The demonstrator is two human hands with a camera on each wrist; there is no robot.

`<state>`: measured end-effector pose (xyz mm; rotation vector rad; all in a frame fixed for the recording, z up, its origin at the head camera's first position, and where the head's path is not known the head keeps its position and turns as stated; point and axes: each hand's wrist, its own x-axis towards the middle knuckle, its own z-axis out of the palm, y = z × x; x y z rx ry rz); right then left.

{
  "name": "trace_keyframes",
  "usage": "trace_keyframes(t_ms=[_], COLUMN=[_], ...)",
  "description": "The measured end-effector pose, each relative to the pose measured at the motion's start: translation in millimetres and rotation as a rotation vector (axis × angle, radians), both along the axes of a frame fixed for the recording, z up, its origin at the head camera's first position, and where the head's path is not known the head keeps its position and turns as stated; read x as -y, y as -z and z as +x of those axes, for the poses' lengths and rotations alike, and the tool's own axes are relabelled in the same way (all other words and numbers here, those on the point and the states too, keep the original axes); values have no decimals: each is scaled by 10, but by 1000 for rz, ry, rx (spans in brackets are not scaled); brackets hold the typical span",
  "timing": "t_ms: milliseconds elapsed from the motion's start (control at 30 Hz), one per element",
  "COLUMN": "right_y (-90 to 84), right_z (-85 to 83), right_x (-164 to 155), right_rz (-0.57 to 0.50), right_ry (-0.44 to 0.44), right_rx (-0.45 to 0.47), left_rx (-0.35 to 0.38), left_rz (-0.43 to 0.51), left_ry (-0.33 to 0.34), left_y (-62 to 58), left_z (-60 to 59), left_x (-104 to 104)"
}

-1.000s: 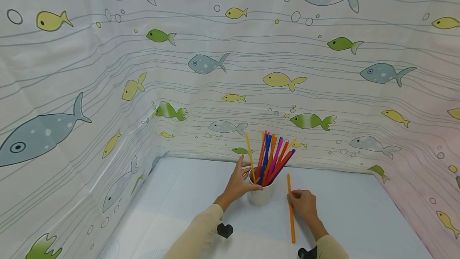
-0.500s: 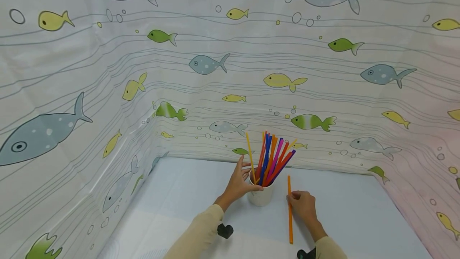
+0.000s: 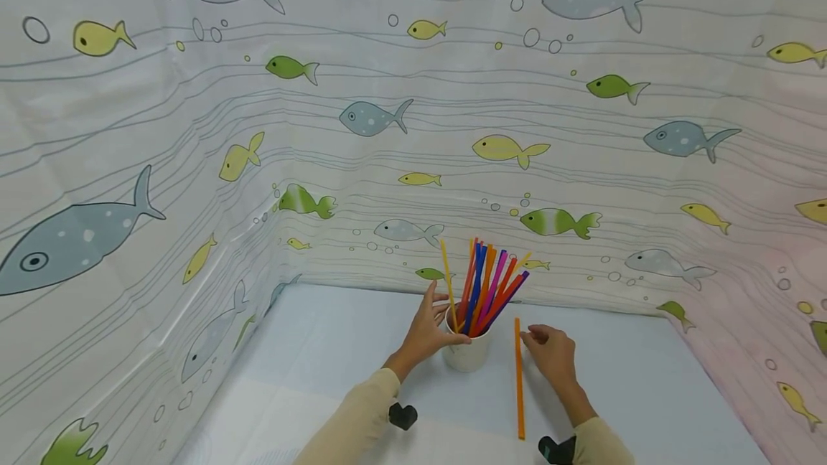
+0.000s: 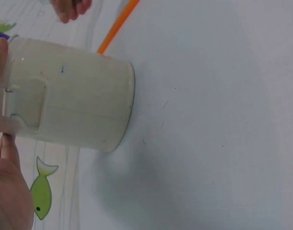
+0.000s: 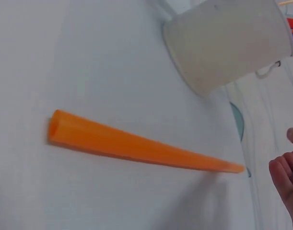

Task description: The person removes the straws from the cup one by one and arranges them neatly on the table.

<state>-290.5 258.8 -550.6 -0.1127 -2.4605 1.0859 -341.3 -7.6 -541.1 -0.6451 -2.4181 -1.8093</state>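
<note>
The pale counter [image 3: 336,350] is walled in by a fish-printed curtain [image 3: 194,128]. On it a white cup [image 3: 466,351] is steadied by the left hand [image 3: 426,329], whose fingers are curled round the cup's wall near the rim; a bundle of coloured straws [image 3: 484,285] is fanned out above those fingers. The cup is judged rigid and fairly light, and top-heavy with the bundle, so a hold low on its wall would be steadier.

Just left of the right hand [image 3: 550,354] an orange straw [image 3: 518,379] is laid flat on the counter, apart from the fingertips; the fingers are relaxed and nothing is held. The straw is judged very light, hollow, smooth and easily crushed or rolled, so a gentle pinch near its middle, or near the end closest to the fingers, is judged best
</note>
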Motion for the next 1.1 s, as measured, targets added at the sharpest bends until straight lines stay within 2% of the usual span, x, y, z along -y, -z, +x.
trace_keyframes(t_ms=[233, 467, 667, 833, 1100], right_y=[-294, -501, -503, -455, -466], right_z=[-44, -43, -19, -6, 11], right_x=[57, 176, 276, 347, 450], right_rz=[-23, -161, -282, -307, -362], right_ry=[-21, -135, -196, -199, -227], right_rx=[-98, -135, -61, -17, -59], left_rx=[-5, -4, -2, 4, 0], left_rz=[-4, 0, 3, 9, 13], left_ry=[0, 0, -2, 4, 13], left_y=[17, 28, 25, 13, 0], left_z=[10, 1, -7, -6, 2], left_x=[20, 17, 15, 16, 12])
